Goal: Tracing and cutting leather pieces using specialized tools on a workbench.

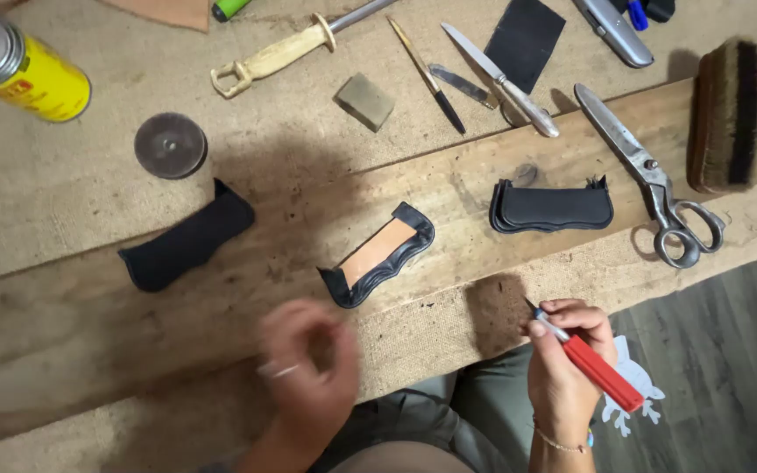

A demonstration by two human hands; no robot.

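The right hand [567,363] is closed around a red-handled knife [590,362], thumb and fingers pinching it near the metal neck, with the short blade pointing up and away toward the bench edge. The left hand [308,377] is blurred; it hangs over the front of the bench and holds nothing I can see, but whether its fingers are spread or curled I cannot tell.

The risk I see lies in that blur: a bare hand travelling quickly near an exposed blade could meet the tip if the two hands come together without a look. The knife is also gripped far forward, so a slip of the thumb would land on the edge.

The nearest piece, a black leather part with a tan lining [380,254], lies on the wooden plank [221,289] just beyond the left hand and well to the left of the knife, touching neither hand. A stack of black leather pieces [552,208] sits further back, above the right hand. A dark folded piece [187,236] lies off to the left, and large scissors [654,180] rest to the right of the stack
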